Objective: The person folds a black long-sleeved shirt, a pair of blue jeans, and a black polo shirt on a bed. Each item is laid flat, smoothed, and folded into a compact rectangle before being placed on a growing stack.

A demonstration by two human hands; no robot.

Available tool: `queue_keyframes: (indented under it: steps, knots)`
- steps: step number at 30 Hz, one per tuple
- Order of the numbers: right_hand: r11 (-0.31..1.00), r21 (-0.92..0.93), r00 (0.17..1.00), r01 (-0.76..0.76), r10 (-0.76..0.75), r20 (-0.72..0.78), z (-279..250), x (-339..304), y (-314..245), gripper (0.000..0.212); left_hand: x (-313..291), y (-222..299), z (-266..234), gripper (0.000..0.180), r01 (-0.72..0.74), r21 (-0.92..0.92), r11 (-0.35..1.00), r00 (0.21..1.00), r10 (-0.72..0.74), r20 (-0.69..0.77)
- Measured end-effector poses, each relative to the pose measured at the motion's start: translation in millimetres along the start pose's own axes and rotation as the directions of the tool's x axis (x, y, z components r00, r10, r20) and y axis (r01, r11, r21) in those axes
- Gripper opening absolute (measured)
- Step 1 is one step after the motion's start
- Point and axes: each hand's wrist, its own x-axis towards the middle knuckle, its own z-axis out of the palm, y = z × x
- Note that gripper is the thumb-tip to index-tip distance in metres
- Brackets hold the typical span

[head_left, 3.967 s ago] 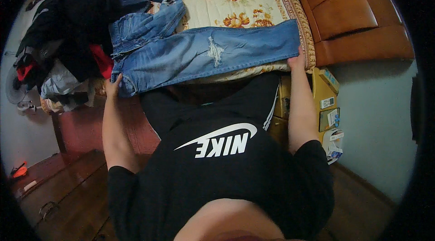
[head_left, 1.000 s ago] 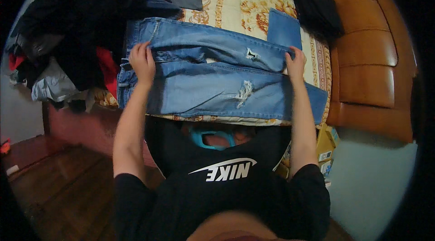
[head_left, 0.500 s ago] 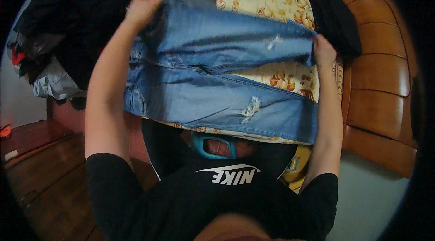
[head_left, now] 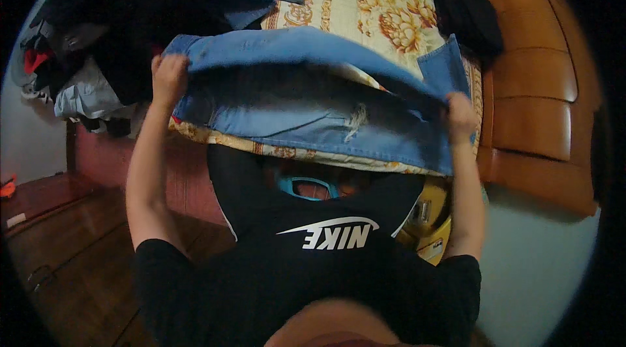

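Observation:
A pair of blue ripped jeans (head_left: 274, 126) lies sideways across the bed edge in front of me, waist to the left and hems to the right. My left hand (head_left: 171, 76) is closed on the waist end. My right hand (head_left: 461, 114) grips the far leg near its hem. Between my hands that leg is lifted and arches over the near leg, shading it. A frayed tear shows on the near leg. One hem corner sticks up beyond my right hand.
A patterned floral cover (head_left: 398, 17) lies under the jeans. Dark clothes (head_left: 156, 14) are heaped at the left. Folded black clothing (head_left: 463, 17) rests by the brown wooden headboard (head_left: 531, 79) on the right. Below the bed edge are a teal-framed object (head_left: 287, 185) and a yellow object (head_left: 433, 236).
Both hands have come nearer to me, bringing the far leg of the jeans up and over toward the near leg. The gap between the legs is now mostly covered.

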Motion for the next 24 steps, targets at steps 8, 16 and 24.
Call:
queue_keyframes:
  steps: [8,16,24]
  knots:
    - [0.983,-0.054,0.875,-0.176,0.181,0.448,30,-130,-101,0.013,-117,53,24,0.018,0.042,0.193,0.98,0.945,-0.102,0.31]
    - [0.871,0.008,0.753,-0.492,0.421,0.506,35,-157,-127,0.027,-85,83,17,0.02,0.238,0.324,0.916,0.793,-0.376,0.479]
    - [0.761,0.069,0.763,-0.645,0.638,0.104,12,-93,-108,0.042,-24,267,-2,0.069,0.242,-0.19,0.951,0.877,-0.131,0.461]
